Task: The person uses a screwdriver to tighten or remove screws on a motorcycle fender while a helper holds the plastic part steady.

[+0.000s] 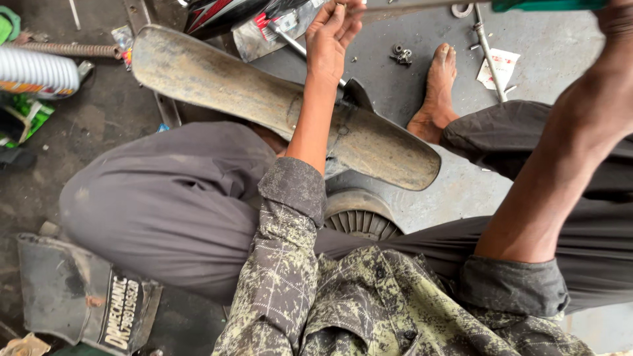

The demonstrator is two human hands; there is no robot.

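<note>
A: Well, the biggest thing is the long, mud-caked grey metal mudguard (pixel 277 105), lying across the person's lap on grey trousers.

B: And beyond its far edge?

A: The left hand (pixel 333 36) reaches there, fingers curled around a thin metal rod (pixel 300 46). Just below the mudguard sits a round finned metal hub (pixel 359 221).

B: The right hand?

A: The right hand (pixel 616 16) is at the top corner, well right of the mudguard, mostly cut off; beside it a green tool handle (pixel 547 5). I cannot tell whether it's closed on it.

B: Risks?

A: I'd judge the unsupported mudguard could slide off, and the small nuts (pixel 401 54) beyond it could scatter near the bare foot (pixel 438 86).
</note>
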